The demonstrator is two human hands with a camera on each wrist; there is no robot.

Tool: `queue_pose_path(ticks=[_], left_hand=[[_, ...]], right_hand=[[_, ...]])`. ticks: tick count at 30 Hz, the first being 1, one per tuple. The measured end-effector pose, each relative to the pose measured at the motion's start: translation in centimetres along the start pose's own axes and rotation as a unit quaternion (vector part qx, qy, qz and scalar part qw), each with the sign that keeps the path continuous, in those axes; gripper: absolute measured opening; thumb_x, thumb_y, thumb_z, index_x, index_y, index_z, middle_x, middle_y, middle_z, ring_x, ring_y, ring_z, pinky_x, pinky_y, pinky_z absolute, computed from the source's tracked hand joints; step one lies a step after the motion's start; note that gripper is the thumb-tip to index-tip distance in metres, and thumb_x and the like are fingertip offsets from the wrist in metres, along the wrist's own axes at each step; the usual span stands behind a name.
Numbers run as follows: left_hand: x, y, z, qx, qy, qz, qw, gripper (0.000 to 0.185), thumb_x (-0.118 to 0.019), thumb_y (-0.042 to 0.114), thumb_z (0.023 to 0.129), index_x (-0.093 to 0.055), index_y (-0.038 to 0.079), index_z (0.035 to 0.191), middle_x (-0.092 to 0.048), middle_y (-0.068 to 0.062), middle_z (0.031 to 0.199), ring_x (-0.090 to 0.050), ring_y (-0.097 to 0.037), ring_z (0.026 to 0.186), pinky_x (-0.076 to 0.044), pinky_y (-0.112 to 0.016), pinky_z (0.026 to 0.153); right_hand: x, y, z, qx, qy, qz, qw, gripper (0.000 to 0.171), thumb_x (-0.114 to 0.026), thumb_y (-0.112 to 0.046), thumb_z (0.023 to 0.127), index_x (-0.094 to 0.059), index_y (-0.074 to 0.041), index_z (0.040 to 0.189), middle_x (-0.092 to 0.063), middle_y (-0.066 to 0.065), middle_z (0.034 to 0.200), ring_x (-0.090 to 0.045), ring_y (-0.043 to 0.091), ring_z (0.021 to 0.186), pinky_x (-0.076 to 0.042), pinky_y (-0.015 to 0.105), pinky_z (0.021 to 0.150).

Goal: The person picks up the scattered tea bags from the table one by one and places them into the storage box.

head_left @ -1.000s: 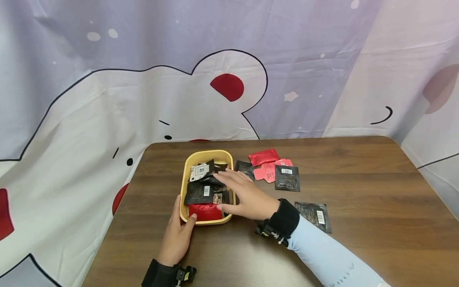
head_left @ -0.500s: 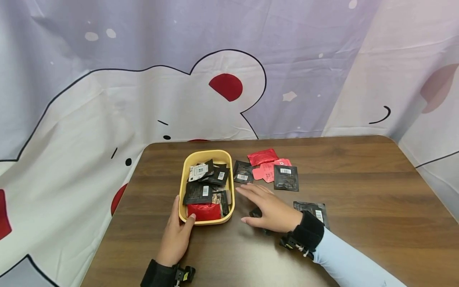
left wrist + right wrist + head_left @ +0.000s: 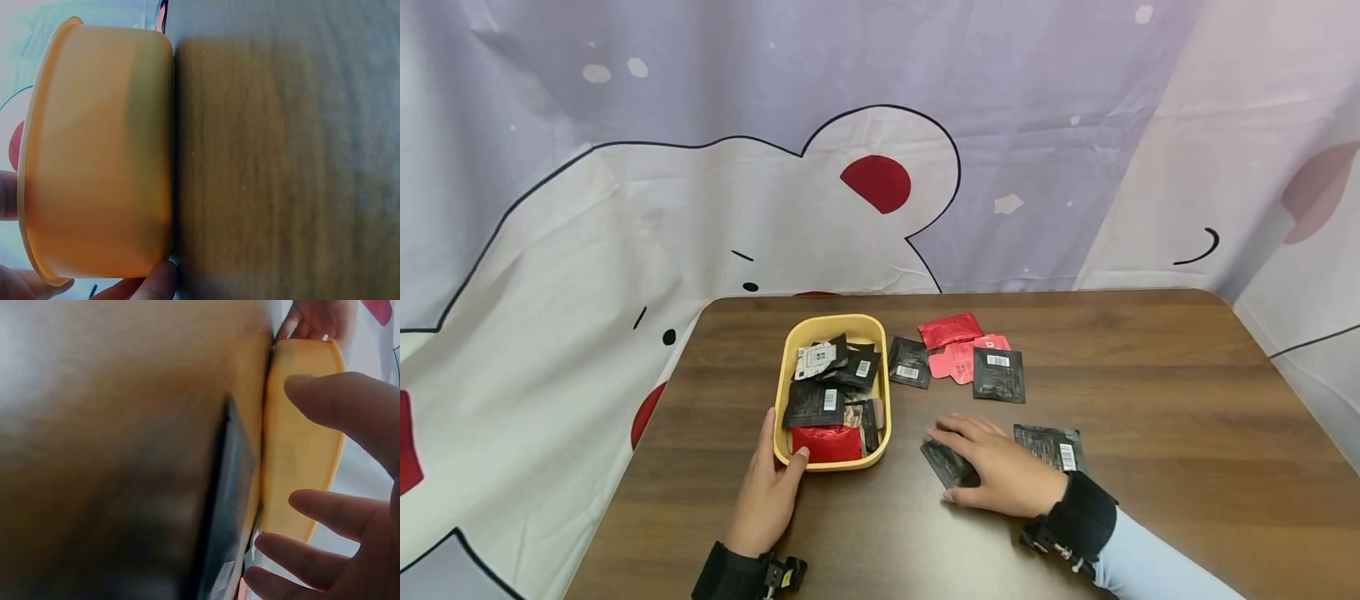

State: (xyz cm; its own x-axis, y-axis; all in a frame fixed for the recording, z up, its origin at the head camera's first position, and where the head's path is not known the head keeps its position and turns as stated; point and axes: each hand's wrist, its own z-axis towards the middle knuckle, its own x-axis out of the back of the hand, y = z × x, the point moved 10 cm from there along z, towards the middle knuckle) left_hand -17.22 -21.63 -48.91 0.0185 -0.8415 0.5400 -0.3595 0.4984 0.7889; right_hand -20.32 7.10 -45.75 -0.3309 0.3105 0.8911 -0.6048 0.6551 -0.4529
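At the near left corner of the yellow plastic bin (image 3: 848,467), my left hand (image 3: 764,500) grips the rim with the thumb on top and the fingers against the outer wall. Black sachets (image 3: 811,405), a pale-fronted sachet (image 3: 815,360) and a red sachet (image 3: 826,443) lie inside the bin. My right hand (image 3: 1000,473) is low over a flat black sachet (image 3: 949,467) on the table, partly hiding it. In the right wrist view, the thumb and fingers are spread apart beside this black sachet (image 3: 236,475), with a gap between them and it.
Right of the bin lie a black sachet (image 3: 910,362), a red sachet (image 3: 951,330), pink packets (image 3: 958,360) and another black sachet (image 3: 998,375). Behind my right hand is one more black sachet (image 3: 1052,446). A patterned curtain (image 3: 1015,150) hangs behind the wooden table (image 3: 1165,392).
My right hand has moved from above the bin rightward and toward me, down to the black sachet on the table. The left hand keeps its grip on the bin.
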Motion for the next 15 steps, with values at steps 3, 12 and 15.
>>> queue_pose_path(ticks=[3,12,15], left_hand=[[0.0,-0.04,0.0,0.003,0.0,0.004,1.0,0.085,-0.054,0.033,0.102,0.003,0.025,0.164,-0.01,-0.015,0.171,-0.018,-0.039,0.156,-0.019,-0.061,0.123],[0.07,-0.3,0.0,0.012,-0.002,0.01,0.9999,0.085,-0.054,0.035,0.102,0.004,0.026,0.164,-0.01,-0.016,0.171,-0.017,-0.041,0.156,-0.02,-0.063,0.121],[0.08,-0.26,0.01,0.011,-0.001,0.012,0.9999,0.085,-0.054,0.035,0.102,0.004,0.026,0.164,-0.01,-0.017,0.171,-0.017,-0.042,0.156,-0.02,-0.063,0.121]], right_hand=[[-0.53,0.34,-0.37,-0.004,-0.013,-0.003,1.0,0.08,-0.081,-0.042,0.082,-0.049,-0.015,0.15,-0.046,0.013,0.156,-0.041,0.038,0.146,-0.033,0.063,0.117],[-0.44,0.3,-0.42,0.012,-0.001,-0.031,0.999,0.074,-0.083,-0.035,0.081,-0.054,-0.015,0.146,-0.052,0.01,0.15,-0.049,0.031,0.138,-0.041,0.058,0.111],[-0.28,0.24,-0.4,0.013,0.005,-0.037,0.999,0.073,-0.083,-0.035,0.081,-0.055,-0.014,0.145,-0.054,0.009,0.148,-0.051,0.029,0.136,-0.042,0.057,0.11]])
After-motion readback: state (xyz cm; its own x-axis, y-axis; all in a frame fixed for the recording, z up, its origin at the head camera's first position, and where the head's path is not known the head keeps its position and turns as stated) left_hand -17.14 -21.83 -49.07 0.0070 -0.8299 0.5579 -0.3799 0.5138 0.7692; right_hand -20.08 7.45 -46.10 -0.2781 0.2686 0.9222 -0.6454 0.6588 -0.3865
